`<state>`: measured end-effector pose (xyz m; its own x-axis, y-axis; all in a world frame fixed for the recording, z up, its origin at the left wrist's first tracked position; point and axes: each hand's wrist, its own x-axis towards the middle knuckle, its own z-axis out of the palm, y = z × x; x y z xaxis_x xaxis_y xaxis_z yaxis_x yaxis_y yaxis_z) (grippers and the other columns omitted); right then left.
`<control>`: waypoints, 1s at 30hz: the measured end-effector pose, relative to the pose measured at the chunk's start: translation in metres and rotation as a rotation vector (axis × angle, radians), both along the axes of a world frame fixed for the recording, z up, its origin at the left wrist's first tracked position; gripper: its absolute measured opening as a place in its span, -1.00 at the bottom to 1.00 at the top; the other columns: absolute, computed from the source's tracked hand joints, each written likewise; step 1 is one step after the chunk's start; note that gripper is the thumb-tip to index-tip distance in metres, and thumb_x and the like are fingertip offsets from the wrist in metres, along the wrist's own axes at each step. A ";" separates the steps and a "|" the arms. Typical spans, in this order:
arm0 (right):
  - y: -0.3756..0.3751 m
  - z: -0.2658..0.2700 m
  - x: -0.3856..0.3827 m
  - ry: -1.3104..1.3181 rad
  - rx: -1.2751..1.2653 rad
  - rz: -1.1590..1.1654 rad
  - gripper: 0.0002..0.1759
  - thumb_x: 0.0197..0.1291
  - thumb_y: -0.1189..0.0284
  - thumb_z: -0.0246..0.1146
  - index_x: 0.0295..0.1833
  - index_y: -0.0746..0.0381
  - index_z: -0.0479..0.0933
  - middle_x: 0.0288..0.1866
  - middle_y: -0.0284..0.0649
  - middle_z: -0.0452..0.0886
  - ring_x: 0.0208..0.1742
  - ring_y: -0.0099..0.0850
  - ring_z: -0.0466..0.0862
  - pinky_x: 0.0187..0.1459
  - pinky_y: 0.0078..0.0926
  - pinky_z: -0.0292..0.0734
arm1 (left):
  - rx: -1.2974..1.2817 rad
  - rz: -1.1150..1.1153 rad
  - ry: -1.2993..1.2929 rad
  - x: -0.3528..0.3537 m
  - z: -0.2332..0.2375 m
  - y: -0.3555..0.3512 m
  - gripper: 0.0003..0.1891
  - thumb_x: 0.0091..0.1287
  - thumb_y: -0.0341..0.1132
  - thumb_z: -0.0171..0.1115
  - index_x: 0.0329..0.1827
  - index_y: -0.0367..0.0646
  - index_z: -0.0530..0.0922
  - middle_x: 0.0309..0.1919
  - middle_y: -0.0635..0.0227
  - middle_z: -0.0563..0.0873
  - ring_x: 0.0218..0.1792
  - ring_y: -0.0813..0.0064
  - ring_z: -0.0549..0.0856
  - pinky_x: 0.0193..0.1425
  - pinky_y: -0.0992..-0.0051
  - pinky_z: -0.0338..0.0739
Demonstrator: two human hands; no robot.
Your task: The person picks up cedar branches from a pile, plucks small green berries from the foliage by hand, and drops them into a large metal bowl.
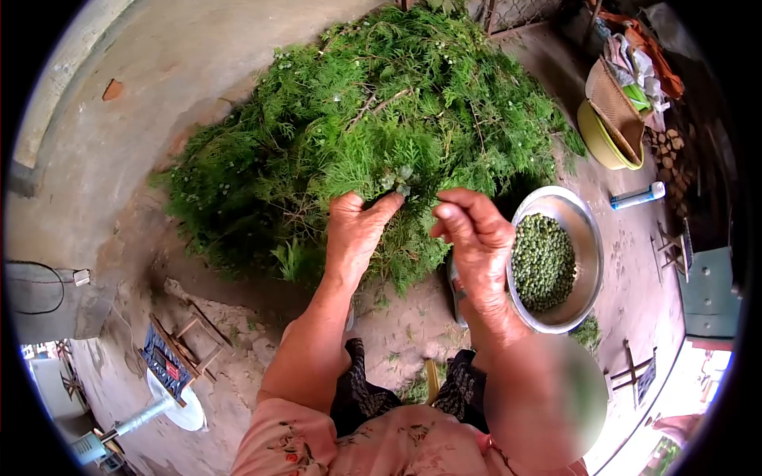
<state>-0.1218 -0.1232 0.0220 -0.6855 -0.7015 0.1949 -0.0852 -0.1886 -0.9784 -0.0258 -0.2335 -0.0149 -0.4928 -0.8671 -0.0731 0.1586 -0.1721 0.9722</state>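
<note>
My left hand (357, 226) is closed on a leafy green sprig (390, 151), which bears a cluster of pale blue-green cones (399, 178) by the thumb tip. To its right, my right hand (479, 238) has its thumb and fingers curled together near the sprig; whatever is between the fingertips is too small to make out. Both hands are over the near edge of a big heap of green branches (317, 119). Beside my right hand stands a metal basin (589, 278) holding many small green cones (544, 262).
A yellow tub (599, 139) with a woven basket (615, 103) stands at the upper right, near cloths and bags. A blue-and-white tube (637, 196) lies below it. Small stools (171, 357) are at the lower left and on the right. A wall runs along the upper left.
</note>
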 end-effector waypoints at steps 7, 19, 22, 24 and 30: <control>-0.011 -0.027 -0.002 0.081 0.164 -0.038 -0.66 -0.06 0.48 0.38 -0.12 0.31 0.51 -0.45 -0.33 0.50 -0.50 -0.64 0.40 -0.45 -0.67 0.40 | -0.146 -0.120 -0.018 -0.006 0.000 0.011 -0.90 0.12 -0.40 0.29 -0.39 -0.27 0.63 -0.60 0.59 0.58 -0.58 0.81 0.41 -0.56 0.68 0.28; -0.004 -0.012 -0.009 -0.119 0.212 0.011 -0.87 0.12 0.49 0.24 -0.24 0.28 0.48 -0.52 -0.40 0.50 -0.61 -0.70 0.42 -0.61 -0.71 0.37 | 0.073 -0.096 0.122 -0.012 0.009 0.022 -0.95 0.05 -0.47 0.31 -0.42 -0.24 0.64 -0.51 0.50 0.65 -0.53 0.74 0.53 -0.44 0.69 0.40; -0.001 -0.014 -0.014 -0.167 0.211 0.109 -0.88 0.14 0.48 0.22 -0.24 0.29 0.48 -0.53 -0.40 0.49 -0.67 -0.68 0.38 -0.64 -0.73 0.31 | 0.275 -0.089 0.169 -0.010 0.022 0.025 -0.93 0.01 -0.52 0.31 -0.42 -0.24 0.64 -0.44 0.41 0.68 -0.47 0.65 0.60 -0.35 0.66 0.45; 0.001 -0.016 -0.016 -0.562 0.125 0.180 -0.88 0.15 0.46 0.21 -0.24 0.29 0.49 -0.55 -0.38 0.49 -0.69 -0.68 0.35 -0.67 -0.76 0.24 | 0.275 -0.078 0.162 -0.008 0.018 0.023 -0.91 -0.01 -0.54 0.31 -0.41 -0.25 0.64 -0.46 0.38 0.68 -0.48 0.60 0.61 -0.35 0.60 0.46; 0.010 -0.014 -0.038 -0.841 -0.104 0.341 -0.84 0.14 0.43 0.22 -0.18 0.26 0.48 -0.47 -0.31 0.52 -0.65 -0.56 0.42 -0.64 -0.68 0.27 | 0.391 -0.058 0.076 -0.007 0.017 0.018 -0.91 -0.01 -0.48 0.34 -0.42 -0.23 0.64 -0.49 0.43 0.67 -0.49 0.66 0.57 -0.35 0.60 0.42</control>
